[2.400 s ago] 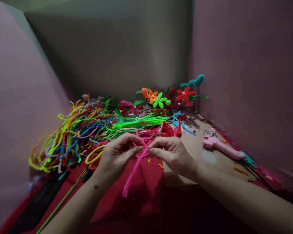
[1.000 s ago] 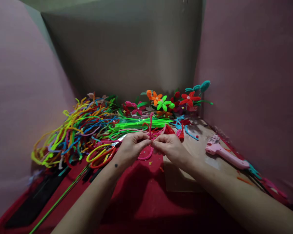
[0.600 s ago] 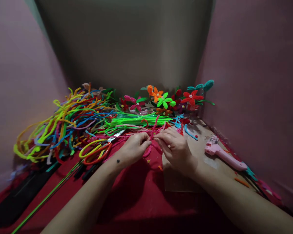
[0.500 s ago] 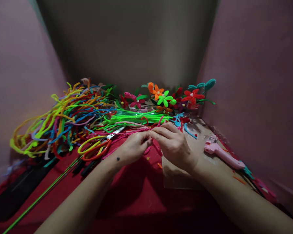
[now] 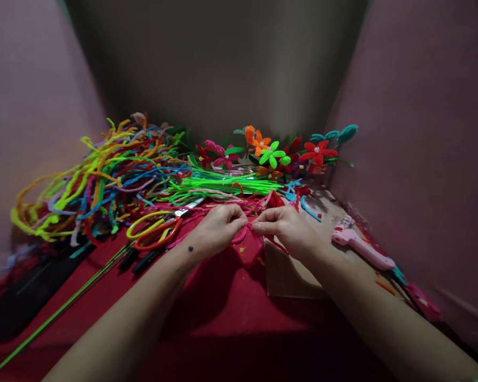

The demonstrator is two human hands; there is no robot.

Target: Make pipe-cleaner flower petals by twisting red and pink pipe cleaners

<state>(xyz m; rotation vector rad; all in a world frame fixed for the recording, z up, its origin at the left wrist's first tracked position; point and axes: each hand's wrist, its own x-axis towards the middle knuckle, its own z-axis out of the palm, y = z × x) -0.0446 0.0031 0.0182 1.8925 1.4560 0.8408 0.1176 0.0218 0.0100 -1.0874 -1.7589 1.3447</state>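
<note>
My left hand is closed in a pinch, thumb against fingers, on a pink pipe cleaner. Facing it, my right hand pinches the same pipe cleaner, and a small gap separates the two sets of fingertips. Much of the piece is hidden by my fingers. Loose pink pipe cleaners lie behind and left of my left hand. Beside that wrist rest scissors with orange and yellow handles, blades pointing away from me. A bundle of bright green pipe cleaners lies just beyond both hands.
A tangled heap of many-coloured pipe cleaners fills the left. Finished pipe-cleaner flowers stand along the back. On the right, a pink glue gun lies on a cardboard sheet. Walls rise on both sides of the red cloth.
My right hand has turned and drawn back slightly to the right, from overlapping the left fingertips to a pinch facing them. The view has shifted a little.
</note>
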